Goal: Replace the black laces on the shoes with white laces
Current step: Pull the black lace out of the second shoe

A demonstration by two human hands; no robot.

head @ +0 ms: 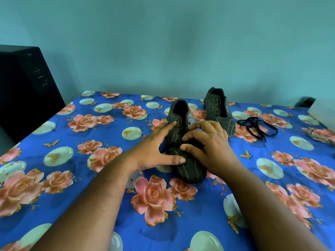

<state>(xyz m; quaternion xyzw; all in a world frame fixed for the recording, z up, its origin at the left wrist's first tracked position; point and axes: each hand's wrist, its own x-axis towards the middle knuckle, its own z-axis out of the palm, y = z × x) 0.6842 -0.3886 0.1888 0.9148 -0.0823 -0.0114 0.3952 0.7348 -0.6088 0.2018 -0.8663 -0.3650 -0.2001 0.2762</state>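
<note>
Near the middle of the bed (90, 178), the soft, light near shoe (184, 158) is steadied by the spread left hand (155, 151) and loosely curled right hand (208, 142), best gripped at its firmer sole.

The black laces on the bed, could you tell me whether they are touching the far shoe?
Apart. The head view shows a strip of blue floral sheet between the black laces and the far shoe.
</note>
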